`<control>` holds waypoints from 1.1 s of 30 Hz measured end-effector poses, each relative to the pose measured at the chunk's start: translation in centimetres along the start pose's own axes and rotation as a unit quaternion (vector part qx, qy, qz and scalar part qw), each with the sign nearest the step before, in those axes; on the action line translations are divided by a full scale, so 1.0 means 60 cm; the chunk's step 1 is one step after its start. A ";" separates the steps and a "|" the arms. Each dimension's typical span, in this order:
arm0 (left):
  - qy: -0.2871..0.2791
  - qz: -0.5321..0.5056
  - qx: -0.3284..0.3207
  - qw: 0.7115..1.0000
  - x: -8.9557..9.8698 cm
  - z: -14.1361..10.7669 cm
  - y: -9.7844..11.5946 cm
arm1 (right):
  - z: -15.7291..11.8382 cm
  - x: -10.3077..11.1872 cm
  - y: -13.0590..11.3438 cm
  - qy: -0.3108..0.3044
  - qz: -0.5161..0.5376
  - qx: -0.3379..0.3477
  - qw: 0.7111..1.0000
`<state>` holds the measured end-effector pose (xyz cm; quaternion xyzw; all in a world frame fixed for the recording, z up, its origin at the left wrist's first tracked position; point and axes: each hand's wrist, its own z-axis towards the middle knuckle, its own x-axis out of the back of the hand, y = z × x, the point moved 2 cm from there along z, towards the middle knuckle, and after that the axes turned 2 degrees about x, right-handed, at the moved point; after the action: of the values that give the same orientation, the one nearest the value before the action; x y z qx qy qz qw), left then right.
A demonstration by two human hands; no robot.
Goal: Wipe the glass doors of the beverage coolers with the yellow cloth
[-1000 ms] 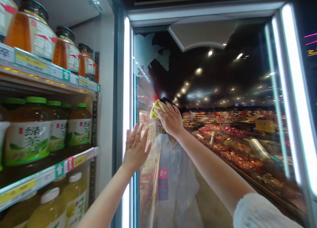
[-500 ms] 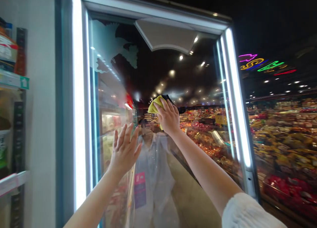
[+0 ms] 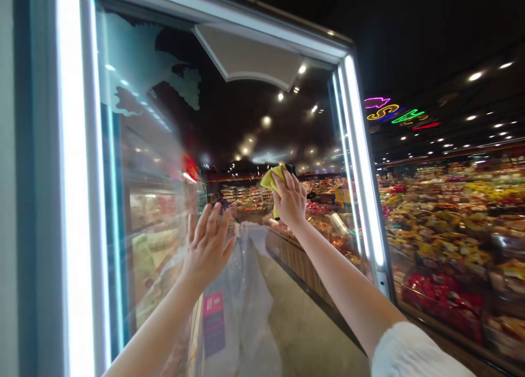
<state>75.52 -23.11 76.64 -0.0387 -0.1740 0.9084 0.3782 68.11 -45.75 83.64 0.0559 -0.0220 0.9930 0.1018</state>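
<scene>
A yellow cloth is in my right hand, whose fingers press it to the glass door near the middle of the pane. A dark reflection of the hand and cloth shows beside them. My left hand is raised at the left of the pane, fingers spread, palm toward the glass, with nothing in it. Whether its palm touches the glass I cannot tell. Both forearms reach up from the lower corners.
Bright light strips run along the door's left side, with another strip on the right. A pink and purple card shows low in the pane. Beyond the door lie heaped packaged goods and neon signs.
My right hand has moved the cloth rightward across the glass. The view has turned right, so the door frame sits further left and the shelf goods have left the picture. My left hand stays spread.
</scene>
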 end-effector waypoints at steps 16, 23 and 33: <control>-0.006 -0.045 -0.011 0.999 -0.061 0.021 0.074 | -0.019 0.006 0.122 -0.002 -0.012 -0.069 0.998; -0.001 -0.047 -0.009 0.999 -0.097 0.061 0.128 | 0.026 0.018 0.195 -0.011 -0.011 0.012 1.000; -0.012 -0.038 -0.007 0.999 -0.152 0.094 0.210 | 0.007 0.013 0.287 -0.020 -0.003 0.008 1.000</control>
<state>72.38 -39.34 77.03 -0.0234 -0.1865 0.8926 0.4098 63.86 -62.48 83.60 0.0769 -0.0162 0.9915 0.1041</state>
